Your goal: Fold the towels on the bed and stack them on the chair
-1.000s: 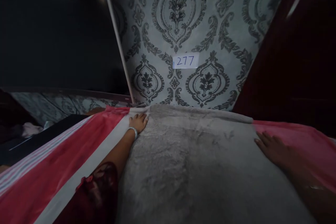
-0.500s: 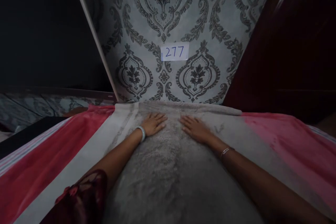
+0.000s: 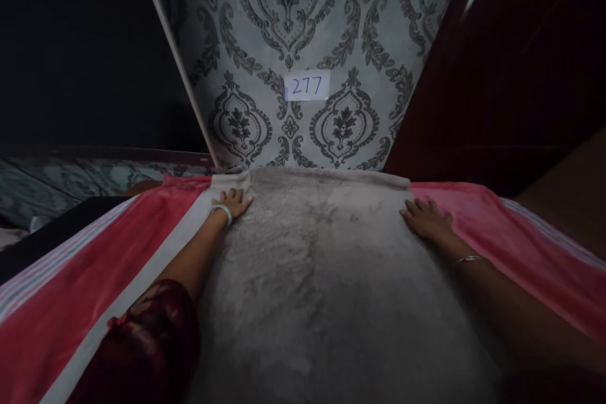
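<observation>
A grey plush blanket (image 3: 303,278) lies spread in front of me, with faint ripples in its nap. My left hand (image 3: 234,202) rests flat near its far left corner, fingers spread, a bracelet on the wrist. Over at the far right edge, my right hand (image 3: 427,218) presses down with fingers apart, a thin bracelet on its wrist. Neither hand grasps anything. Beneath the grey blanket, a red cloth (image 3: 118,252) shows on the left, and a pink-red cloth (image 3: 478,211) on the right.
Behind the far edge stands a wall with patterned wallpaper (image 3: 341,31) and a paper marked 277 (image 3: 307,85). A dark panel (image 3: 95,50) stands at the left, a dark red glossy panel (image 3: 497,76) at the right. Striped cloth (image 3: 61,246) shows beyond the red.
My hands have moved apart from the blanket's middle, the left to the left and the right to the right. The blanket's surface between them looks smoother.
</observation>
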`<state>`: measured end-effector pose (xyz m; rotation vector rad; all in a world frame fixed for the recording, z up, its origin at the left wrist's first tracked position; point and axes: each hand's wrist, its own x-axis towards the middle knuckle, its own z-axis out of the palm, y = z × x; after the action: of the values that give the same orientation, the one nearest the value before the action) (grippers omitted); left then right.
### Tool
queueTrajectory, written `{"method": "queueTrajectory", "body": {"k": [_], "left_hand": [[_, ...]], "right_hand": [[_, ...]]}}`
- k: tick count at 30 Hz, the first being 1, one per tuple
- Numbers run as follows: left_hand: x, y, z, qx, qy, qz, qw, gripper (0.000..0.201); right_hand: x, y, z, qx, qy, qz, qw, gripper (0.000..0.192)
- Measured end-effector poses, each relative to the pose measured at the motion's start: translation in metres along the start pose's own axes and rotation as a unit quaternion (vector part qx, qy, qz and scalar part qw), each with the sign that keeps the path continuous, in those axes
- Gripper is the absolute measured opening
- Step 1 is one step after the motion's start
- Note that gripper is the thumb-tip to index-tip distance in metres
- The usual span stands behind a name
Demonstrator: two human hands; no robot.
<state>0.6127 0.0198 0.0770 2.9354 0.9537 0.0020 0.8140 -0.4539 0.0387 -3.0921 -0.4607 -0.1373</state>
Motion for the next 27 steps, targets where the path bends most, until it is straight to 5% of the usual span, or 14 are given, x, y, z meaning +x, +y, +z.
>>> {"method": "queueTrajectory", "body": {"k": [2,5,7,10,13,17,20,22,24,27], "left_hand": [[-0.041,0.037,0.0,0.009,-0.006,0.039,0.999,0.076],[-0.122,0.087,0.013,-0.01,-0.042,0.312,0.949,0.065],[-0.172,0.099,0.024,-0.031,-0.059,0.373,0.925,0.067],[-0.219,0.074,0.029,-0.006,-0.067,0.31,0.948,0.067],[-0.238,0.018,0.021,0.027,-0.055,0.202,0.977,0.063],[-0.267,-0.06,0.008,0.001,0.028,0.078,0.997,0.059],[-0.298,-0.101,-0.001,-0.024,0.082,0.032,0.996,0.054],[-0.315,-0.112,-0.006,-0.029,0.095,0.027,0.995,0.053],[-0.327,-0.102,-0.007,-0.033,0.105,0.028,0.993,0.051],[-0.338,-0.047,0.002,-0.044,0.101,0.086,0.99,0.05]], "right_hand": [[-0.043,-0.047,-0.013,0.035,-0.009,-0.056,0.998,0.06],[-0.117,-0.121,-0.02,0.073,-0.042,-0.241,0.967,0.059],[-0.158,-0.14,-0.018,0.071,-0.052,-0.296,0.951,0.059],[-0.194,-0.106,-0.013,0.039,-0.056,-0.232,0.97,0.06],[-0.211,-0.029,-0.01,0.021,-0.071,-0.096,0.993,0.061],[-0.248,0.067,-0.001,0.034,-0.071,0.015,0.997,0.063],[-0.284,0.098,0.003,0.032,-0.02,0.05,0.998,0.06],[-0.303,0.089,-0.002,0.031,0.033,0.075,0.996,0.058],[-0.319,0.05,-0.014,0.038,0.092,0.068,0.993,0.058],[-0.338,-0.047,-0.033,0.081,0.1,-0.085,0.988,0.056]]}}
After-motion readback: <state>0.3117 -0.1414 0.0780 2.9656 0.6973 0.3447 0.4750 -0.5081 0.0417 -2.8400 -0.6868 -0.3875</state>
